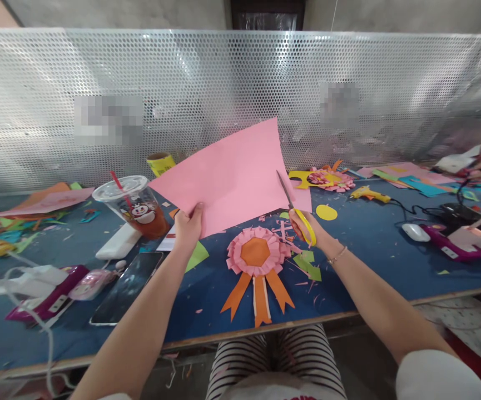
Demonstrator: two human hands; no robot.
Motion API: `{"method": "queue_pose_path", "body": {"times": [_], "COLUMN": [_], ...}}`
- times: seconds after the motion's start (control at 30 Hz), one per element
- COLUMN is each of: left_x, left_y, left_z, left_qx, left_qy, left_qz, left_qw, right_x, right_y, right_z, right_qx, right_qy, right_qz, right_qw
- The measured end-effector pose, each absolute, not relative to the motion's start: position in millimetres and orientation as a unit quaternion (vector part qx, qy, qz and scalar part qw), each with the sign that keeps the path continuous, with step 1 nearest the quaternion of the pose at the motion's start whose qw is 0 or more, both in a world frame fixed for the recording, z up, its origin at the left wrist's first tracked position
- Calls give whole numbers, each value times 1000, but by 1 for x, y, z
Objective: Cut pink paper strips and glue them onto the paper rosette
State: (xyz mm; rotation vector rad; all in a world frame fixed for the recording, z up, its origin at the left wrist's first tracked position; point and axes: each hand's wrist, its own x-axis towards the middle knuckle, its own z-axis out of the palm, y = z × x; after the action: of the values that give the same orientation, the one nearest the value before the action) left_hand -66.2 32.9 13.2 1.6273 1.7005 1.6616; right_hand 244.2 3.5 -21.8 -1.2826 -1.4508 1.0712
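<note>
One pink sheet (pixel 232 172) is raised beyond the rosette (pixel 254 251), left hand (pixel 189 225) pinching its near edge, right hand (pixel 318 226) holding scissors (pixel 306 222) by its right edge. Some open surface (pixel 198 319) flanks the rosette's tails (pixel 261 294).

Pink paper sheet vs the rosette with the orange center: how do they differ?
Pose: the pink paper sheet is held up in the left hand; the rosette lies on the blue table.
Size: the sheet is larger than the rosette.
Look: the sheet is plain; the rosette has a pleated rim and three orange tails.
Shared: both show pink.
</note>
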Motion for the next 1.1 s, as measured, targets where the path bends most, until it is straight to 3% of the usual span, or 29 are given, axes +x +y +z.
{"method": "queue_pose_path", "body": {"times": [0.17, 0.47, 0.73, 1.1], "left_x": [-64, -67, -63, -62], "left_y": [32, 35, 34, 33], "left_z": [10, 10, 10, 12], "left_qx": [595, 591, 607, 613], "left_qy": [588, 588, 573, 577], "left_qz": [541, 544, 541, 529], "left_qw": [88, 93, 98, 103], "right_x": [241, 238, 238, 232], "right_y": [5, 1, 4, -6], "right_z": [-25, -17, -23, -8], "right_qx": [-461, -539, -478, -542], "right_qy": [-556, -561, -540, -557], "right_qz": [506, 428, 507, 417], "right_qw": [472, 460, 471, 471]}}
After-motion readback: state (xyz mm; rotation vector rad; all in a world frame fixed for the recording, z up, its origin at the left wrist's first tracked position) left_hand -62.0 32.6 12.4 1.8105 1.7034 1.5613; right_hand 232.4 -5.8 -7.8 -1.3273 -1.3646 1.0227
